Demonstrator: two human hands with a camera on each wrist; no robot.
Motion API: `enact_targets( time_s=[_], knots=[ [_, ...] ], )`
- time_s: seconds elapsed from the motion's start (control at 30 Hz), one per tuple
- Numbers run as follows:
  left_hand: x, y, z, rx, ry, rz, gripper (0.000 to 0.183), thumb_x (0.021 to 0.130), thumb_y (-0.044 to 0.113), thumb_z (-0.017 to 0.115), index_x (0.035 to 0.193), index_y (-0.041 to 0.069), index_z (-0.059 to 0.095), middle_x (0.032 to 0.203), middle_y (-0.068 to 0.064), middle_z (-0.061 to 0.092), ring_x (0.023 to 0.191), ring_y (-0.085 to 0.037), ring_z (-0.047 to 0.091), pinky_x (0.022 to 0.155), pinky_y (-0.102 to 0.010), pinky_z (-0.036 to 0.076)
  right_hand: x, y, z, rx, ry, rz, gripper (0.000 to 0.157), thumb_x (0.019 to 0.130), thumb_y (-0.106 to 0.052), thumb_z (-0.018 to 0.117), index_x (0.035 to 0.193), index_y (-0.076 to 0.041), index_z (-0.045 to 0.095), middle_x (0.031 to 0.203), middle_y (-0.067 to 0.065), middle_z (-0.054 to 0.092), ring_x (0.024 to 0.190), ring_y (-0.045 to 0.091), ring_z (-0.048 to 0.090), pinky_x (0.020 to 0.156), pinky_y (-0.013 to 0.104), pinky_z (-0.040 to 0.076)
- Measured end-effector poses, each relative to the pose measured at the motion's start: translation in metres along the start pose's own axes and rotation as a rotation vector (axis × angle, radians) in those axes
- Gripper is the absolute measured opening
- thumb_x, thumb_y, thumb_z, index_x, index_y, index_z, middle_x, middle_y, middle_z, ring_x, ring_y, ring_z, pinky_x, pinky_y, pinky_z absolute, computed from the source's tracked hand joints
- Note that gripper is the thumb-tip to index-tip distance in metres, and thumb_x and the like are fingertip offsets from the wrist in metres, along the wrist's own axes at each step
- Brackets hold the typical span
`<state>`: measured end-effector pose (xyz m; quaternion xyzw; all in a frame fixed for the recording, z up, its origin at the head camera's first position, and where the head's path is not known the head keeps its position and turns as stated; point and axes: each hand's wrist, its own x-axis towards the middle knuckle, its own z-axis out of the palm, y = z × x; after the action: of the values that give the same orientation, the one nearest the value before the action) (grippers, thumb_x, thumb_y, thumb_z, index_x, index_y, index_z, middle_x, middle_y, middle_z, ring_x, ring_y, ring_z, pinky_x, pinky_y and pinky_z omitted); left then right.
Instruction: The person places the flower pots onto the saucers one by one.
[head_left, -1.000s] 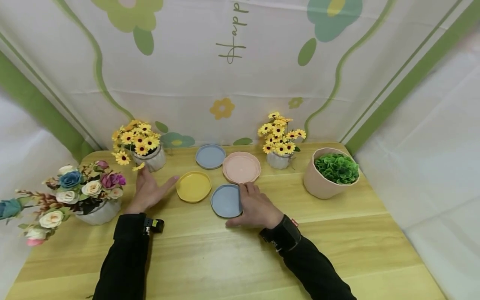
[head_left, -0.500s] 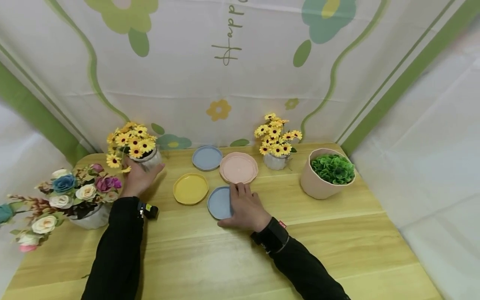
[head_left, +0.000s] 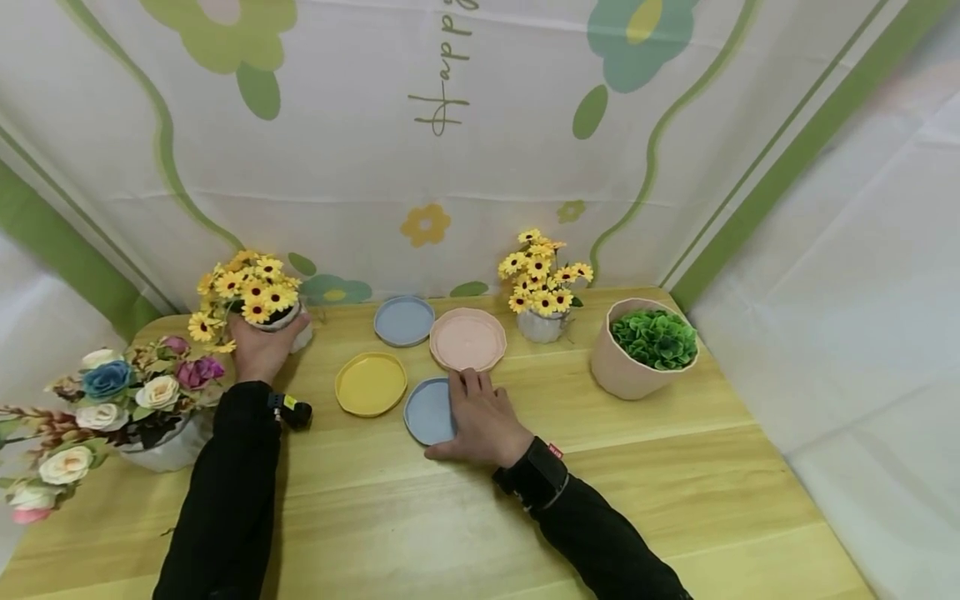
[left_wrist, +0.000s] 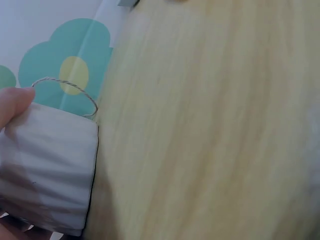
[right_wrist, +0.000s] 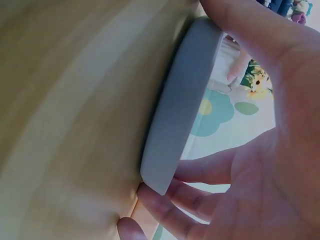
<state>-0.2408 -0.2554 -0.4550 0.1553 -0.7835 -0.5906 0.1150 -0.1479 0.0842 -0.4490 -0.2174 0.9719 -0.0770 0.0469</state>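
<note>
My left hand [head_left: 258,350] grips a small white pot [left_wrist: 50,165] of yellow daisies [head_left: 255,287] at the back left. In the left wrist view the thumb lies along the pot's upper rim and fingers curl beneath its other side. With my right hand [head_left: 483,421] I hold the right side of a shallow light-blue saucer [head_left: 427,412], thumb at its near edge and fingers at the far edge. The right wrist view shows that saucer [right_wrist: 182,105] low over the wooden table, its side between thumb and fingers. The palm hides its right part in the head view.
Beyond the held saucer are a yellow saucer [head_left: 371,385], a pink saucer [head_left: 468,340] and another blue saucer [head_left: 405,321]. A second daisy pot [head_left: 543,325] and a pink planter [head_left: 630,367] stand right. A rose pot [head_left: 168,450] sits by the left forearm.
My left hand has moved from beside the daisy pot to a grip round it. The right hand stays on the blue saucer. The head view has shifted slightly.
</note>
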Motion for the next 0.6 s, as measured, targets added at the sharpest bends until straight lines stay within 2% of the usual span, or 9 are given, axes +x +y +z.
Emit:
enact_targets(
  time_s=[0.2, 0.37, 0.6],
  knots=[
    [0.003, 0.0003, -0.0008, -0.002, 0.015, -0.025, 0.103, 0.08, 0.044, 0.076, 0.151, 0.04, 0.001, 0.162, 0.004, 0.016, 0.15, -0.017, 0.021, 0.122, -0.034, 0.022, 0.001, 0.0004, -0.0004, 0.007, 0.001, -0.005, 0.12, 0.061, -0.081, 0.069, 0.149, -0.009, 0.03, 0.136, 0.008, 0.04, 0.123, 0.026, 0.041, 0.083, 0.039, 0.043],
    [0.0042, -0.0002, -0.0004, -0.01, 0.022, -0.032, 0.103, 0.081, 0.041, 0.076, 0.152, 0.036, 0.001, 0.162, 0.002, 0.017, 0.149, -0.018, 0.022, 0.123, -0.035, 0.023, 0.0016, 0.0013, -0.0002, 0.01, -0.004, -0.008, 0.122, 0.061, -0.081, 0.069, 0.15, -0.009, 0.029, 0.138, 0.008, 0.04, 0.125, 0.027, 0.04, 0.085, 0.04, 0.044],
    [0.0002, 0.0024, -0.0001, -0.015, 0.022, -0.019, 0.102, 0.081, 0.041, 0.075, 0.151, 0.039, 0.002, 0.162, 0.005, 0.016, 0.15, -0.016, 0.021, 0.122, -0.032, 0.022, -0.0003, 0.0022, -0.0017, 0.025, -0.025, -0.014, 0.121, 0.06, -0.079, 0.071, 0.151, -0.01, 0.028, 0.14, 0.009, 0.039, 0.128, 0.028, 0.038, 0.088, 0.043, 0.044]
  ],
)
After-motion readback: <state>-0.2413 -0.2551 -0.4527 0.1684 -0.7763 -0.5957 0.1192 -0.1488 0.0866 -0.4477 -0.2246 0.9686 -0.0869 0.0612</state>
